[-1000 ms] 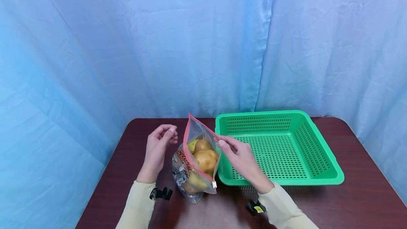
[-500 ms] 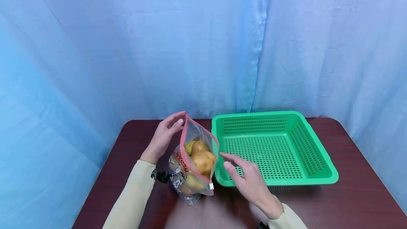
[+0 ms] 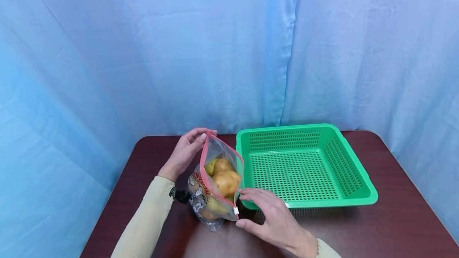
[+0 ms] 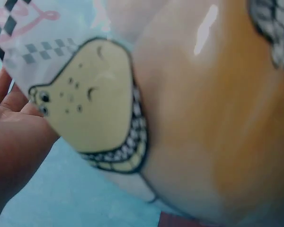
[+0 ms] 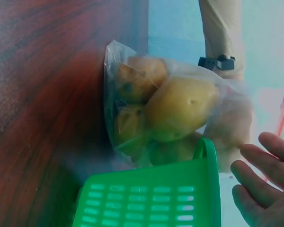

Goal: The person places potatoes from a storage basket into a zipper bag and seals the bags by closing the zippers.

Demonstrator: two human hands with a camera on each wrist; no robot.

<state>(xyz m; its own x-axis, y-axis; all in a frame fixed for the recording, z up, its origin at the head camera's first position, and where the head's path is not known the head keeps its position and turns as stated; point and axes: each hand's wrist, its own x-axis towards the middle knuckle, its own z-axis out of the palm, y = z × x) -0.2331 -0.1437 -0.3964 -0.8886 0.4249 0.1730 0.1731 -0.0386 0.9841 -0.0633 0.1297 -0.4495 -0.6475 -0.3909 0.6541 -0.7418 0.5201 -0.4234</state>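
Observation:
A clear zip bag (image 3: 198, 202) with pink edging and printed cartoons stands on the table, its mouth spread and several potatoes (image 3: 226, 182) inside. My left hand (image 3: 184, 150) pinches the far corner of its mouth between thumb and fingers. At the near corner sits a white slider (image 3: 236, 211). My right hand (image 3: 277, 222) is beside that corner, thumb and fingers apart, fingertips right at the bag's edge. The left wrist view is filled by the bag's printed side (image 4: 99, 109). In the right wrist view, the right hand's fingers (image 5: 260, 161) are extended near the bag.
Right of the bag stands a green plastic basket (image 3: 333, 202) with slotted walls, close against it. Both rest on a dark red-brown table (image 3: 362, 234). Light blue curtains (image 3: 201, 51) hang behind the table and along the left.
My left hand went from hanging free beside the bag to pinching its far corner. My right hand let go of the mouth's right edge and moved down to the slider corner.

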